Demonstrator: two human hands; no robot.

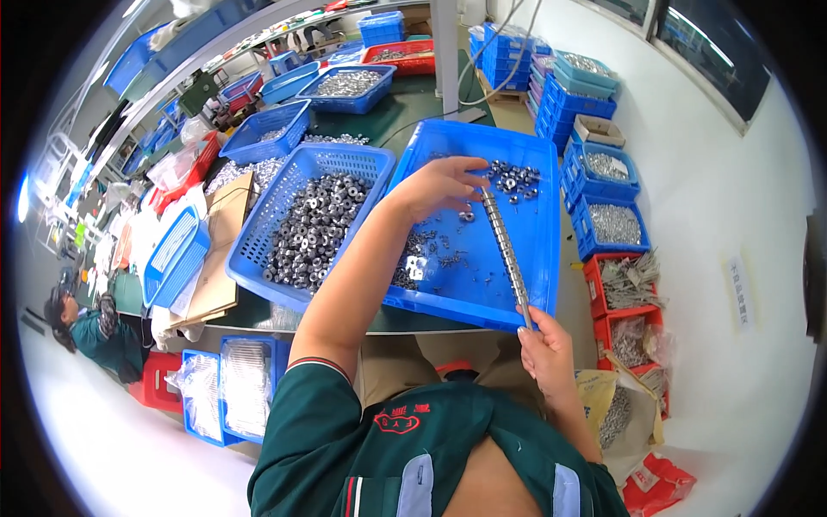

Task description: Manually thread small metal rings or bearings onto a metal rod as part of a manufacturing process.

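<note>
Now your right fingers [541,334] pinch the rod [503,245] by the near edge of the tray [541,263], room alongside; left fingers [465,163] spread.

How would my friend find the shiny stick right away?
Find the big blue tray on the green table. Over its right side, the right hand grips a silver rod. Unlike the loose little pieces nearby, it's long, straight and ridged.

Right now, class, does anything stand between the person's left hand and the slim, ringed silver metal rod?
Nothing visible does. The left hand is beside the upper end of the rod, above the blue rectangular plastic tray; whether hand and rod touch is unclear. Small dark metal parts lie below, in the tray.
</note>
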